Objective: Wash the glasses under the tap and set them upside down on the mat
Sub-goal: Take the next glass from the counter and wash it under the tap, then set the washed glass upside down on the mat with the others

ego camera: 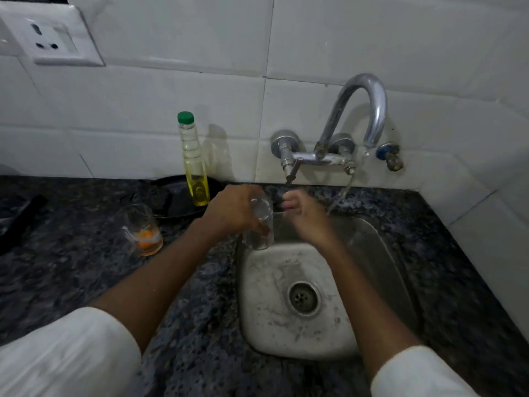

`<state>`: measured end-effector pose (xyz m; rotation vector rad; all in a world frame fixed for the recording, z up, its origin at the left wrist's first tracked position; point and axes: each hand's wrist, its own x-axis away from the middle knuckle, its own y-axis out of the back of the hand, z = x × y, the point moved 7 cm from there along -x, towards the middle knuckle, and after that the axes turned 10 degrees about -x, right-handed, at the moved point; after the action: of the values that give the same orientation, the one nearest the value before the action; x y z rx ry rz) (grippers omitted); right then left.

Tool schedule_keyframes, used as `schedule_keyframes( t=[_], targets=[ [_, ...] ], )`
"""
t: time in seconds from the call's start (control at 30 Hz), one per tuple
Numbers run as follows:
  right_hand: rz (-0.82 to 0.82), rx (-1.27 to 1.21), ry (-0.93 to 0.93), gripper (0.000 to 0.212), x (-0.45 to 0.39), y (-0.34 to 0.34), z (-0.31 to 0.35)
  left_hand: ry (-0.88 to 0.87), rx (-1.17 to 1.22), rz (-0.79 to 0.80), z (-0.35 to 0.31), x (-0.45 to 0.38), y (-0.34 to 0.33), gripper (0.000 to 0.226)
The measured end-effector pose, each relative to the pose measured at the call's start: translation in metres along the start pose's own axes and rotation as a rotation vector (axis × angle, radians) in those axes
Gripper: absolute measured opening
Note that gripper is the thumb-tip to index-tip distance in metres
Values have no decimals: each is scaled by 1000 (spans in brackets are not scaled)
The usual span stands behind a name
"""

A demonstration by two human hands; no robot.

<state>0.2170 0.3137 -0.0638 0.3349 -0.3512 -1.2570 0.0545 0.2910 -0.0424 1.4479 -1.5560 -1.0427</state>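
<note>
Glass tumbler point(260, 224) in the left hand point(233, 209) hangs over the sink point(289, 299) at its 10 o'clock corner, clear and blurred, so its rim is hard to pick out. Its long axis runs from about 12 toward 6 o'clock, tilted; the wider end nearest the camera, over the basin, seems to be the mouth, though the blur leaves that unsure. Left fingers are curled around the upper part of the tumbler, gripping it, and they hide that end. The right hand point(300, 217) sits just beside the tumbler at its 3 o'clock, smeared by motion; its fingers look loosely bent and hold nothing, and whether they touch the glass cannot be told. Water falls from the curved tap point(369, 110) in a thin stream at 2 o'clock from the hands, apart from the tumbler. A second glass point(140, 229) with an orange residue stands upright on the dark granite counter point(71, 267) at 9 o'clock from the sink. Behind it stands an oil bottle point(193, 164) with a green cap, partly hiding a dark pan point(169, 196).
</note>
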Motion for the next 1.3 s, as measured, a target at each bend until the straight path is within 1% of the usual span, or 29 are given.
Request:
schedule_keyframes(
  t=[0.03,0.07,0.1,0.13,0.17,0.23,0.3,0.33,0.4,0.43,0.5,0.67,0.8,0.9,1.03,1.17,1.3],
  targets=[
    [125,-51,7,43,16,-11,-6,-5,24,7,-4,0,1,74],
    [190,-106,34,57,30,-17,-12,-14,53,20,-10,1,2,75],
    [180,-150,66,65,41,-19,-15,-32,84,39,-17,2,3,77],
    [121,-196,96,65,47,-18,-18,-57,107,59,-27,5,4,78],
    [40,-223,111,60,54,-14,-19,-92,124,69,-39,10,5,76],
    [-103,-249,138,52,66,-5,-14,-146,153,59,-59,20,7,65],
    [-198,-221,163,51,77,7,-13,-148,207,54,-70,31,7,60],
    [-217,-207,165,50,81,14,-13,-141,269,75,-73,37,5,58],
    [-228,-142,112,49,89,29,-14,-104,453,143,-75,50,2,56],
    [-231,-125,86,52,93,35,-16,-76,522,166,-73,57,2,55],
    [-219,-117,58,60,102,45,-18,-12,577,189,-67,76,7,48],
    [-118,-162,92,53,120,43,2,97,632,148,-29,127,17,31],
    [-40,-81,153,56,122,25,29,190,695,71,10,174,33,35],
    [27,-56,198,64,115,-4,57,257,718,10,46,206,48,34],
    [180,-105,269,69,101,-76,112,363,743,-109,108,248,77,29],
    [291,-118,367,75,83,-179,172,480,755,-197,187,296,103,22],
    [399,-128,428,68,66,-293,231,605,778,-304,276,342,132,20]
  ],
)
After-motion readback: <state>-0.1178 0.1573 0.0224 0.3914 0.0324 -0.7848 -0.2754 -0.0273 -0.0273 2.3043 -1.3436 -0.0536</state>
